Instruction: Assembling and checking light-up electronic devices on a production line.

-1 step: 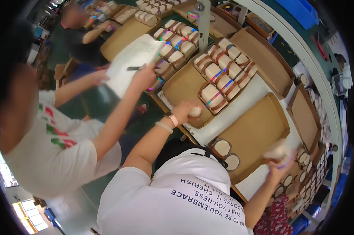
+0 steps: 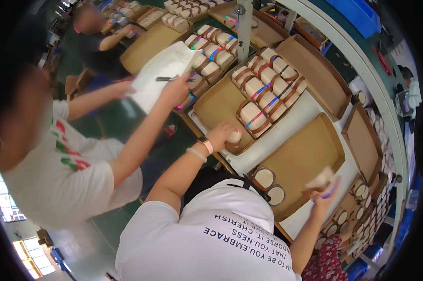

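Observation:
At the near-left cardboard tray [image 2: 209,104], my left hand [image 2: 219,136] is closed over a small cream cylinder [image 2: 234,136] near the tray's front corner. More cream cylinders with brown bands [image 2: 255,117] lie on their sides in rows beside it, several with shiny coloured strips. To the right, my right hand [image 2: 321,197] grips another cream cylinder [image 2: 323,180] above the edge of a second cardboard tray [image 2: 309,157]. That piece is smeared by motion, with a brown band and a purple strip showing at it. Two round cream-topped pieces [image 2: 270,185] stand in this tray's near-left corner.
On my left a co-worker's hand [image 2: 176,91] holds a pen over white paper [image 2: 157,70]. A metal frame post [image 2: 244,33] rises behind the trays. Cardboard trays [image 2: 314,70] lie at the back; many round pieces [image 2: 361,220] stand at the right. Another person's red patterned sleeve [image 2: 327,257] is close to my right arm.
My right hand has shifted slightly left with its cylinder. My left hand stays on its cylinder, almost unmoved. The co-worker's pen and paper have moved a little.

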Tool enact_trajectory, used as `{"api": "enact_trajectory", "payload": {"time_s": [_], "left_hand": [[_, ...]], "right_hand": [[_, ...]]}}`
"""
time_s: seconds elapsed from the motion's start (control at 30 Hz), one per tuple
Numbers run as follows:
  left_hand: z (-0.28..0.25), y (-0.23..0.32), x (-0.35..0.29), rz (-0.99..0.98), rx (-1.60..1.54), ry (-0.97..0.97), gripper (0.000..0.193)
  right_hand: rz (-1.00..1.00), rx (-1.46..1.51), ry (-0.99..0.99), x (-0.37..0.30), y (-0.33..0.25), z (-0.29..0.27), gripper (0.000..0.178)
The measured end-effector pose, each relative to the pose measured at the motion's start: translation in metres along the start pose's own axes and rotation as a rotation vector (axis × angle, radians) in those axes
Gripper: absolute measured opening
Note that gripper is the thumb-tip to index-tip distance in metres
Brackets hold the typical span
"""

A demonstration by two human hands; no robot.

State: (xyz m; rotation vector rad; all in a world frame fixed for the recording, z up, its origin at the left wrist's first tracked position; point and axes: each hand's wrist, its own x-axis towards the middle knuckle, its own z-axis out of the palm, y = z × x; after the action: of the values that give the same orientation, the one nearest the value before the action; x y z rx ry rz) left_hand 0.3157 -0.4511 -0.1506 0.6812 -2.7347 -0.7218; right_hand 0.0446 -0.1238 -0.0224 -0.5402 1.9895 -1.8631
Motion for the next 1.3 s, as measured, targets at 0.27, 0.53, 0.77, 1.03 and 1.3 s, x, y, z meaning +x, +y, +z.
{"api": "enact_trajectory", "payload": {"time_s": [0.27,0.53,0.77,1.03,1.3], "left_hand": [[-0.004,0.030,0.002,-0.397,0.042,0.119,0.059],[0.020,0.033,0.017,-0.469,-0.240,0.056,0.076],[0.016,0.014,0.027,-0.435,-0.217,0.106,0.058],[0.011,-0.022,0.021,-0.538,-0.176,0.438,0.042],[0.001,-0.048,0.031,-0.510,-0.150,0.440,0.048]], "right_hand": [[0.219,-0.364,0.186,-0.049,0.150,-0.055,0.096],[0.025,-1.240,-0.069,-0.105,0.107,-0.017,0.100],[0.079,-1.307,-0.243,-0.096,0.090,-0.004,0.096],[0.144,-1.377,-0.586,-0.081,0.092,0.001,0.095],[0.248,-1.514,-0.598,-0.075,0.093,0.013,0.097]]}}
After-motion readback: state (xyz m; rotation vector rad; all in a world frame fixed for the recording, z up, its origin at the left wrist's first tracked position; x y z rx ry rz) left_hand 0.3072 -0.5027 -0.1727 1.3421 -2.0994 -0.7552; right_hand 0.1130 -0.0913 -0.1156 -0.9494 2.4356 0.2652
